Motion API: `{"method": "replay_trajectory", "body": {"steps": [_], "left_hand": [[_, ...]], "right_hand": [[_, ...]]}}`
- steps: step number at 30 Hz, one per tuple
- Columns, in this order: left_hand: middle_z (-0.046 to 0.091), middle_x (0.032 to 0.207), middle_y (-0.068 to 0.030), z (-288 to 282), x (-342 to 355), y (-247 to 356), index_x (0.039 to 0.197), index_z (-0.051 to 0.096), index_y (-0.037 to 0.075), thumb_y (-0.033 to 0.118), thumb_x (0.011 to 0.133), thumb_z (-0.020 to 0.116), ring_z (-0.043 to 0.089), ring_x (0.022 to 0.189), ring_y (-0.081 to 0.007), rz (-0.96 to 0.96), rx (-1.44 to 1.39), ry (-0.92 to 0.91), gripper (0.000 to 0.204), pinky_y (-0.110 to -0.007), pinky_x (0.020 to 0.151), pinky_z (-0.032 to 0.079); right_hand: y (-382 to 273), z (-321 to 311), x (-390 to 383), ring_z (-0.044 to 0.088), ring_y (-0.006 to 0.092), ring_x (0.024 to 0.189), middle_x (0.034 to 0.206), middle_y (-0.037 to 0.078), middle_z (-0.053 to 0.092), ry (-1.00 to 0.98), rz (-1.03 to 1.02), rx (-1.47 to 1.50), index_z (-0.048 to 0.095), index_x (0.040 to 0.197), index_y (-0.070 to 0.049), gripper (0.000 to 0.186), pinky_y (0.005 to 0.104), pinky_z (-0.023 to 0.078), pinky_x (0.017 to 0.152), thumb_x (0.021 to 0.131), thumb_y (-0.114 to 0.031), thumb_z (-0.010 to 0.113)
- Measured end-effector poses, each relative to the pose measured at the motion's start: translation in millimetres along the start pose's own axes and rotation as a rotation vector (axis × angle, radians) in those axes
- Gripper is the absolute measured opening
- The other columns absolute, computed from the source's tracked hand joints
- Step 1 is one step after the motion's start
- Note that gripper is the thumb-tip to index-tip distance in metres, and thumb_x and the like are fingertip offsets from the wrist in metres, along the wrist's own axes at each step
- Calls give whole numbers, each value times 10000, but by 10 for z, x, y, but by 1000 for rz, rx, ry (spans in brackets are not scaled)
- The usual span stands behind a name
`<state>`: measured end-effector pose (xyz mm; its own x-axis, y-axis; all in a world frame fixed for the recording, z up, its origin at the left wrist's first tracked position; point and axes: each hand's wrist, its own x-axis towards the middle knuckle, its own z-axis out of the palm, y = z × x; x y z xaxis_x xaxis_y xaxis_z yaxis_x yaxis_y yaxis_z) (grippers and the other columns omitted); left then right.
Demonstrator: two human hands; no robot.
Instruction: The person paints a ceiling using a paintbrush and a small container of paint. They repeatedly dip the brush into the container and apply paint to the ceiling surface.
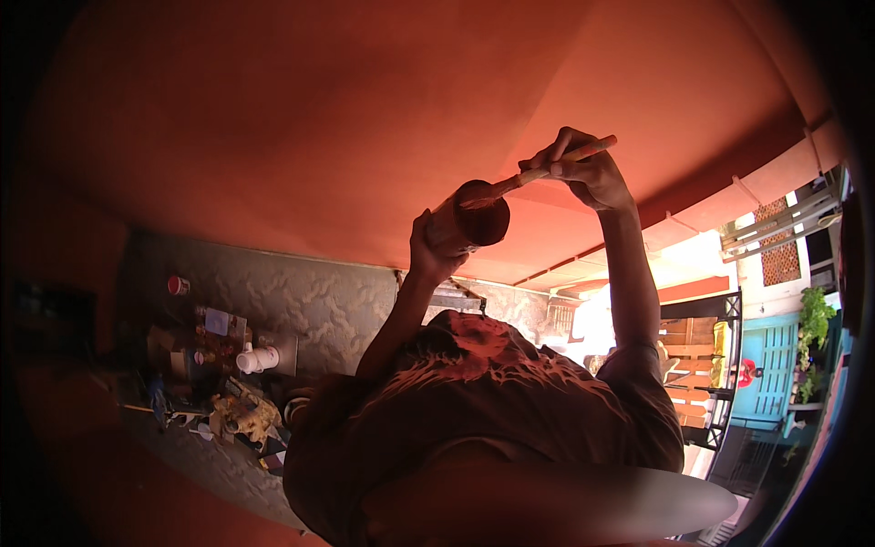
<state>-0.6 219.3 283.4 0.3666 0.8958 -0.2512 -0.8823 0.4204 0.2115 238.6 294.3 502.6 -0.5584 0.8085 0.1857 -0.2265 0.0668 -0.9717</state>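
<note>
My left hand [436, 251] is wrapped round a cylindrical can [448, 224], which is tilted so its dark open mouth faces right. In my right hand [585, 170] is a paintbrush [536, 174], pinched by its wooden handle between thumb and fingers. The handle's end points up to the right, and the bristles reach down to the rim of the can's mouth. What is inside the can is too dark to make out. Just beyond both hands rises an orange-red wall [365, 137].
Far below on the patterned floor [337, 310] are a white bucket [258, 359], a small red and white tub [178, 285] and a cluttered heap [244, 415]. To the right stand a wooden slatted gate [691, 365], a turquoise door [766, 374] and a green plant [814, 324].
</note>
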Motion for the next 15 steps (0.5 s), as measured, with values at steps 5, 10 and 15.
{"method": "replay_trajectory", "body": {"steps": [5,10,15], "left_hand": [[697,1157,-49,-55,-37,40,1372,570,185,627,967,487,695,925,-242,-43,-8,-232,605,-355,586,545],[686,1163,-113,-95,32,33,1383,556,145,627,987,441,695,850,-267,-97,-5,-381,635,-299,464,525],[672,1162,-161,-36,60,6,1393,537,109,639,982,434,685,839,-294,-98,-9,-392,679,-304,456,527]], "right_hand": [[615,-43,-347,692,344,1114,1119,175,713,191,-63,448,612,978,-62,103,573,546,1025,940,-89,703],[1160,-60,-556,631,314,1220,1290,98,658,303,-161,667,637,1060,-142,130,584,509,1068,978,-221,700],[1348,-5,-612,602,306,1274,1365,84,610,344,-224,772,642,1096,-174,142,566,503,1082,1015,-290,646]]}}
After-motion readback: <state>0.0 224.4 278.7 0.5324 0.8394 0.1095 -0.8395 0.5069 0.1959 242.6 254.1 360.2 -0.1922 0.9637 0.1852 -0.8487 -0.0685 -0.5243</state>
